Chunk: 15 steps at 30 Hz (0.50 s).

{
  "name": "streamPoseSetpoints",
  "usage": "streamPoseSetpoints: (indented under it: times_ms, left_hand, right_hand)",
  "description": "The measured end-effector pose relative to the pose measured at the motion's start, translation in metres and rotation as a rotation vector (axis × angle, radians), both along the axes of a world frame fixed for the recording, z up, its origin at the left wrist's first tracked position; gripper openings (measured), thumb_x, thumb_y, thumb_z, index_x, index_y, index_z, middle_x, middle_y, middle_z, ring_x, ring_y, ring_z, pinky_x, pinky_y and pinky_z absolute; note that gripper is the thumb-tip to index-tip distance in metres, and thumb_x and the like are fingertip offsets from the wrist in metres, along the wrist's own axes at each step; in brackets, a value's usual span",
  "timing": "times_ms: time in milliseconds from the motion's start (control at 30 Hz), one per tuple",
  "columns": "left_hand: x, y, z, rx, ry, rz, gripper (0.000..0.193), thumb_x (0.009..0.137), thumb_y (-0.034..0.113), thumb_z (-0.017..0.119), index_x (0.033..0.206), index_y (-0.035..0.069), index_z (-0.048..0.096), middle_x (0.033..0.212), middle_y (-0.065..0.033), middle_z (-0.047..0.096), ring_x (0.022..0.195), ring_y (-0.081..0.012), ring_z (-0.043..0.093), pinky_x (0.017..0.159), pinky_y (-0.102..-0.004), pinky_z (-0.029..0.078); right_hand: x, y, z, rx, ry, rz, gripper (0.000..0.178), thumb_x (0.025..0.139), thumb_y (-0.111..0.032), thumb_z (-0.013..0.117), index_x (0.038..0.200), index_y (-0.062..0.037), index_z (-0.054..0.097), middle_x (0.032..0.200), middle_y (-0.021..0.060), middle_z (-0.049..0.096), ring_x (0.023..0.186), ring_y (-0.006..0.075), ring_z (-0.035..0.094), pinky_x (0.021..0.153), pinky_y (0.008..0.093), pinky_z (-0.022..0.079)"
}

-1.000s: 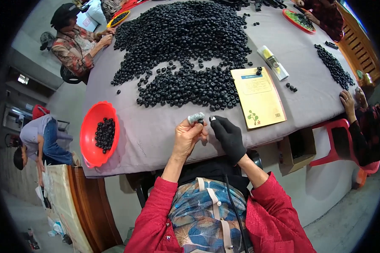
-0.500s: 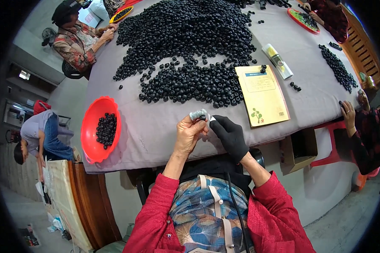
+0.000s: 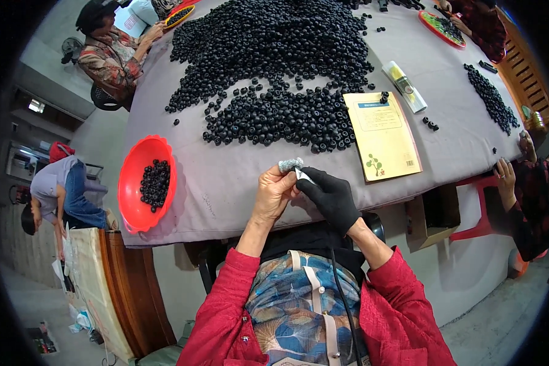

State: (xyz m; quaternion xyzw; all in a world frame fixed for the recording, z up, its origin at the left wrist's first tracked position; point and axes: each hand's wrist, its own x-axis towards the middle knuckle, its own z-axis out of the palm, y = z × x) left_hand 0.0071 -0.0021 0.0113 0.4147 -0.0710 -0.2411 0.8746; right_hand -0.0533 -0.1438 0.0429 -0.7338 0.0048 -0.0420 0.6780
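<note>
My bare left hand [image 3: 273,194] is closed in a pinch above the table's near edge, a silvery wrap [image 3: 291,164] around its index finger. A small black round piece is in that pinch, now mostly hidden by fingers. My right hand [image 3: 329,198], in a black glove, is closed on a small white pointed piece [image 3: 304,176], which lies against the left fingertips. Just beyond both hands spreads a big heap of black round pieces [image 3: 280,119], several with holes showing. On the left, a red scalloped bowl [image 3: 128,194] holds more of them.
The grey tablecloth [image 3: 207,207] covers the table. Right of the heap lie a yellow booklet [image 3: 384,143] and a white-and-yellow box [image 3: 404,86]. A cardboard box [image 3: 433,222] stands below the right edge. Co-workers sit at the left and right sides; another person [image 3: 64,195] bends over behind.
My hands have drawn closer together, and the white piece now lies across the left fingertips. The black piece has become mostly hidden. The right co-worker's hand has left a black piece on the table.
</note>
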Motion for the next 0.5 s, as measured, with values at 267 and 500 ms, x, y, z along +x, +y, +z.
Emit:
streamPoseSetpoints:
  times_ms: [267, 500]
  left_hand:
    - [0.0010, -0.0010, 0.0010, -0.002, 0.031, -0.002, 0.016, 0.086, 0.008, 0.059, 0.101, 0.004, 0.062, 0.078, -0.0006, 0.061, 0.061, -0.0057, 0.054, 0.054, -0.0173, 0.044]
    - [0.0020, -0.0004, -0.0003, 0.000, 0.044, -0.009, 0.016, 0.086, 0.009, 0.059, 0.101, 0.003, 0.062, 0.075, -0.0003, 0.061, 0.060, -0.0055, 0.053, 0.053, -0.0167, 0.043]
  right_hand:
    - [0.0026, -0.0006, -0.0059, -0.087, -0.054, -0.011, 0.031, 0.087, -0.023, 0.058, 0.112, -0.0053, 0.060, 0.088, 0.0113, 0.067, 0.078, 0.0153, 0.064, 0.069, 0.0284, 0.049]
    - [0.0032, -0.0007, -0.0049, -0.109, -0.035, -0.010, 0.031, 0.087, -0.023, 0.058, 0.114, -0.0087, 0.059, 0.088, 0.0125, 0.066, 0.079, 0.0165, 0.065, 0.069, 0.0285, 0.049]
